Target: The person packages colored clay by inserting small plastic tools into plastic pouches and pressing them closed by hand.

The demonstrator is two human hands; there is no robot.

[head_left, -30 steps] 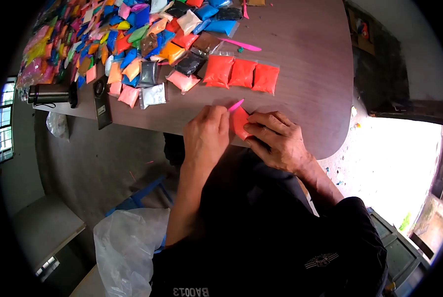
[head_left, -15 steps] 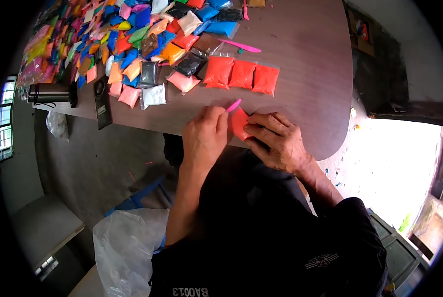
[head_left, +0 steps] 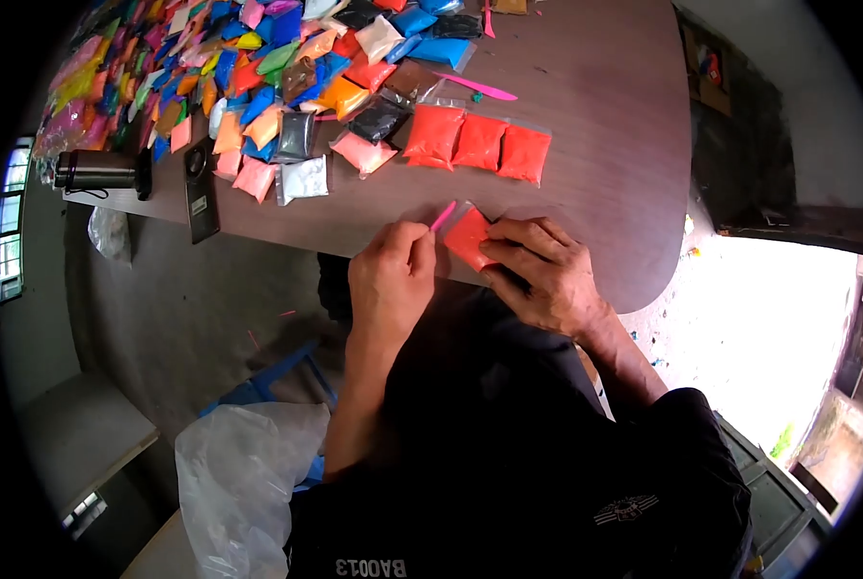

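Note:
My left hand (head_left: pixel 393 278) is closed around a small pink plastic knife (head_left: pixel 444 215), whose blade sticks out toward the upper right. Just beside the blade, my right hand (head_left: pixel 544 273) grips a small clear bag of red clay-like material (head_left: pixel 468 237) between thumb and fingers. The bag is tilted near the table's front edge, its clear end turned toward the knife. Whether the blade touches the bag I cannot tell. Three similar red bags (head_left: pixel 479 143) lie in a row beyond my hands.
A large heap of colourful bags (head_left: pixel 267 77) covers the table's left side. Another pink plastic knife (head_left: pixel 479 88) lies behind the red row. A metal flask (head_left: pixel 103 172) and a dark flat object (head_left: pixel 200 198) sit along the left edge. A clear plastic sack (head_left: pixel 243 473) hangs below left.
The knife and my left hand have shifted slightly left and down. The bag in my right hand has turned, so more of its flat face and clear end shows.

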